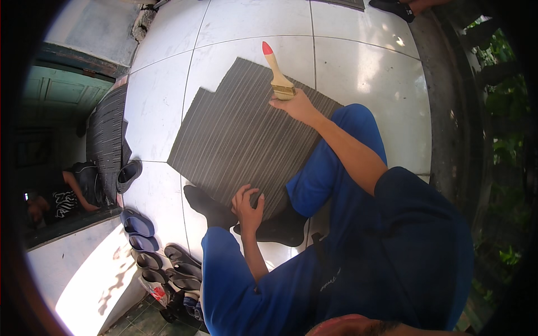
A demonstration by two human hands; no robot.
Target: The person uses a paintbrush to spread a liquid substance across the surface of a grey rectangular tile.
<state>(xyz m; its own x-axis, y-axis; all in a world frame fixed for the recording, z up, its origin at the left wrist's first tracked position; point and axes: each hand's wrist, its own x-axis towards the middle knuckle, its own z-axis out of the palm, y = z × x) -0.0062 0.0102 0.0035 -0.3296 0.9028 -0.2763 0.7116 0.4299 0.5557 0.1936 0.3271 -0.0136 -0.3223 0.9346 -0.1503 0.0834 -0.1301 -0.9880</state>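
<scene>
A dark grey striped mat or board (246, 129) with a stepped cut at its far left edge lies across my legs and the floor in front of me. Over its far right part, my right hand (297, 106) is closed on a paintbrush (273, 67). The brush has a pale wooden handle with a red tip pointing away from me, and its bristle end lies by my fingers. My left hand (246, 210) rests at the near edge of the mat, thumb and fingers apart, with nothing visible in it.
I sit cross-legged on white floor tiles (358, 73). Several sandals (140, 229) line the left side, near stacked dark striped pieces (106, 134). Another person (78, 190) is in the doorway at left. Another person's dark shoe (392, 8) shows at the far right.
</scene>
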